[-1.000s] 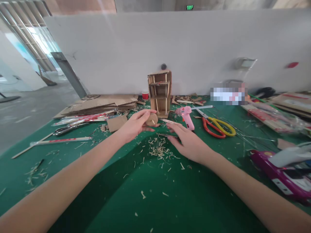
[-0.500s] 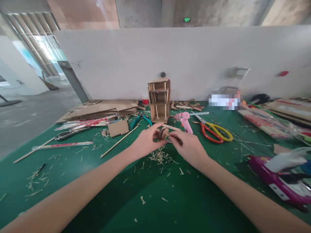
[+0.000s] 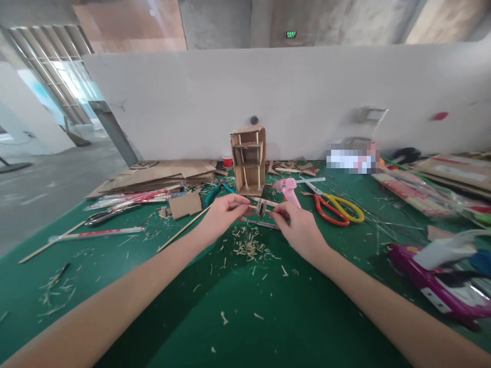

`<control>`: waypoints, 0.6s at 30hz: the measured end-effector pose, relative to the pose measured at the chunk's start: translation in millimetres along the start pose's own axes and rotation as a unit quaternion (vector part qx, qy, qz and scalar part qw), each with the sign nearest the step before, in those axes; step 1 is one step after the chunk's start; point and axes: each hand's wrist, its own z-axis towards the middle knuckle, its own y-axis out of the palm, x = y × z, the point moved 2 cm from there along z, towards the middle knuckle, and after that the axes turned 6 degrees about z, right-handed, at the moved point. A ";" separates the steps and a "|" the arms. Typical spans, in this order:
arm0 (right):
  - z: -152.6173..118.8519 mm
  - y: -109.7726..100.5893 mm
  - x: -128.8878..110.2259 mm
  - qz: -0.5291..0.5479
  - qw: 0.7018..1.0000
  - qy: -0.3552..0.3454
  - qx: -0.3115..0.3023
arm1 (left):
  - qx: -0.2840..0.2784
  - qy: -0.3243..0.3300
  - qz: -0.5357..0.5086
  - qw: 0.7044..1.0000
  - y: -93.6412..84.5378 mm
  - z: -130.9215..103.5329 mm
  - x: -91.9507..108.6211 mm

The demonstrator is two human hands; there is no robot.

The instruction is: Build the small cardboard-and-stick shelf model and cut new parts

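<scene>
A small round wheel-like piece of layered cardboard (image 3: 261, 208) hangs between my two hands, edge-on, with thin stick ends at its sides. The fingers of my left hand (image 3: 226, 214) pinch the stick on its left. On its right, my right hand (image 3: 297, 225) pinches the other stick end. Below them a thin blade-like tool (image 3: 264, 224) lies on the table beside a pile of wood shavings (image 3: 249, 248). Just behind my hands stands an open cardboard shelf box (image 3: 249, 163) with stick posts.
A pink glue gun (image 3: 290, 191), red-and-yellow scissors (image 3: 337, 209) and a purple device (image 3: 433, 286) are on the right. Teal pliers (image 3: 218, 190), a cardboard square (image 3: 185, 205), a long stick (image 3: 182, 230) and stacked cardboard (image 3: 153, 174) lie left. A wall panel (image 3: 215, 102) rises behind.
My hands have moved slightly apart. The round piece has turned from showing its face to edge-on, and my left fingers have shifted from around it to the stick. The view has shifted slightly.
</scene>
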 end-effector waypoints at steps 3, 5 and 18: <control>0.7 1.6 2.6 0.028 1.000 -0.004 -0.009 | 0.007 0.002 -0.002 1.000 -2.3 -0.3 1.0; 1.0 2.6 3.4 0.042 0.999 -0.004 -0.009 | 0.009 0.004 -0.004 1.000 -3.1 -0.2 1.6; 0.2 5.8 7.2 0.133 0.990 0.039 0.004 | 0.009 0.021 0.022 1.000 -7.5 4.3 -7.7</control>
